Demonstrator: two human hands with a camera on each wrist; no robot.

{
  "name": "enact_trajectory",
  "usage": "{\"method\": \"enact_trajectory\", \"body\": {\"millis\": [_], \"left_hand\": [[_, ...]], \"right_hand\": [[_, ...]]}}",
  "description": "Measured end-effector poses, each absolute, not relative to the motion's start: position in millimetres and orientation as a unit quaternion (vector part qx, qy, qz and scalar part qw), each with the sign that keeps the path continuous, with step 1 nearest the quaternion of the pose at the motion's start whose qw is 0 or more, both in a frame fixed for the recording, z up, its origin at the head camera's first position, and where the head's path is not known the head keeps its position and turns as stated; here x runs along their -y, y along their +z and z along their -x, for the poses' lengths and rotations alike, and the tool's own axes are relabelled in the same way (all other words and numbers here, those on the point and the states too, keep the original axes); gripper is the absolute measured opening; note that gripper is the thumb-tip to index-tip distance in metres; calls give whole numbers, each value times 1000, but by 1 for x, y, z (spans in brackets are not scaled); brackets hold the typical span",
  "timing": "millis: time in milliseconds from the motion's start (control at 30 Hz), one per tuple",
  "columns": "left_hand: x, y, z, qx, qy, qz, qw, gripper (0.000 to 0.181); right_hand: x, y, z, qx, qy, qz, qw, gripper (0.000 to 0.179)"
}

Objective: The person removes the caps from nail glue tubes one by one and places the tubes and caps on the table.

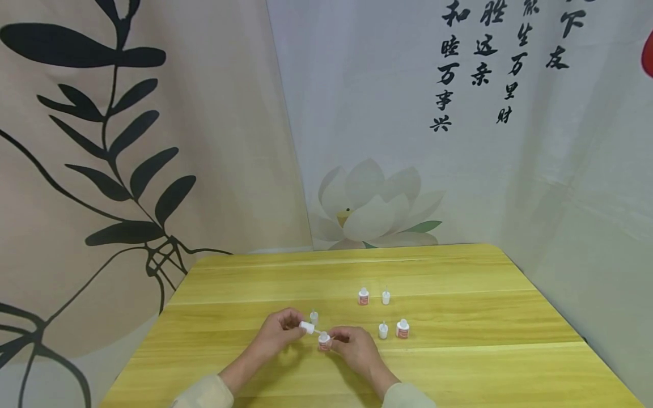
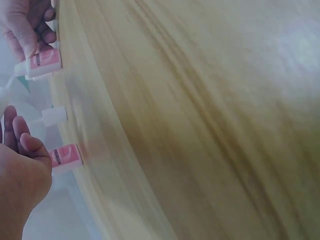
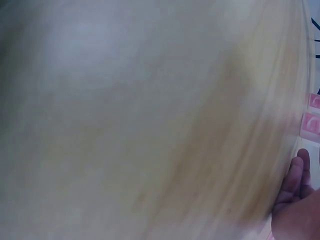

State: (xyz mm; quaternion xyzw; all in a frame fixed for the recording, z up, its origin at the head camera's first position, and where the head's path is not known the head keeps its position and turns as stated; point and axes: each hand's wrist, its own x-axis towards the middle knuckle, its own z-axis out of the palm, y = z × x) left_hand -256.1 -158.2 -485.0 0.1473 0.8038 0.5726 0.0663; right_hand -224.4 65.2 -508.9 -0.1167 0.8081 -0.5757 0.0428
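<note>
My left hand [image 1: 279,332] pinches a white cap [image 1: 307,327] with a thin applicator stem, tilted toward the neck of a small white bottle [image 1: 324,341]. The stem's tip meets or nearly meets the neck; whether it is inside, I cannot tell. My right hand [image 1: 354,347] holds this bottle by its side, upright, near the table surface. In the left wrist view its pink label [image 2: 46,59] shows. Just beyond my left hand an upturned cap [image 1: 314,317] stands with its stem up. Another pink-labelled bottle [image 2: 66,156] shows behind the left hand in the left wrist view.
Right of my hands, an upturned cap [image 1: 383,330] stands beside an uncapped bottle [image 1: 402,328]. Farther back are another bottle [image 1: 363,296] and upturned cap [image 1: 386,297]. All rest on the yellow wooden table [image 1: 484,368]. A printed curtain [image 1: 229,141] hangs behind.
</note>
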Motion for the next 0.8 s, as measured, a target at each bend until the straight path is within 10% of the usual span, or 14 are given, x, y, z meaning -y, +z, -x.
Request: {"method": "enact_trajectory", "body": {"millis": [800], "left_hand": [[163, -489, 256, -803, 569, -160, 79, 20]], "right_hand": [[-66, -509, 224, -806, -579, 117, 44, 12]]}}
